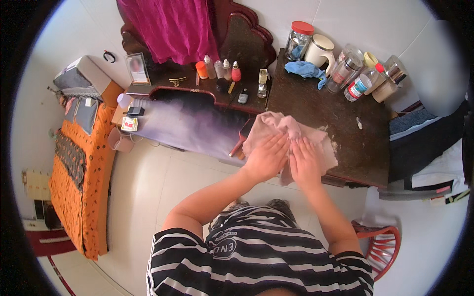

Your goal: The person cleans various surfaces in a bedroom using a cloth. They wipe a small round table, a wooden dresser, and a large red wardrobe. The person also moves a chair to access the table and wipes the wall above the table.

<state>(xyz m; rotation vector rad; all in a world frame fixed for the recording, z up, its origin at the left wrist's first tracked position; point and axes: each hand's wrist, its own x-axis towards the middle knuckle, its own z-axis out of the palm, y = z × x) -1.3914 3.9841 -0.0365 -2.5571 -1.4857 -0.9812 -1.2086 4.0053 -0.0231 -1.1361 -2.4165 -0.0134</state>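
Both hands lie side by side on a pink cloth (272, 124), palms down, over the near left part of a dark wooden tabletop (307, 107). My left hand (268, 155) rests on the left part of the cloth, fingers pointing up and to the right. On its right, my right hand (305, 161) presses on the cloth with fingers nearly together. The cloth is bunched above the fingertips and hangs over the front edge between the wrists. Whether the fingers pinch any fabric cannot be told. Left of the cloth, a red-handled hairbrush (237, 146) is partly hidden.
Behind stand a red-lidded jar (299, 39), a cream mug (319, 50), a blue cloth (305, 70) and several bottles (357, 87). Small cosmetic bottles (222, 70) line the dresser's back. Stacked clothes (426, 155) are at right, a red chair (392, 251) lower right, an orange-covered bed (74, 181) left.
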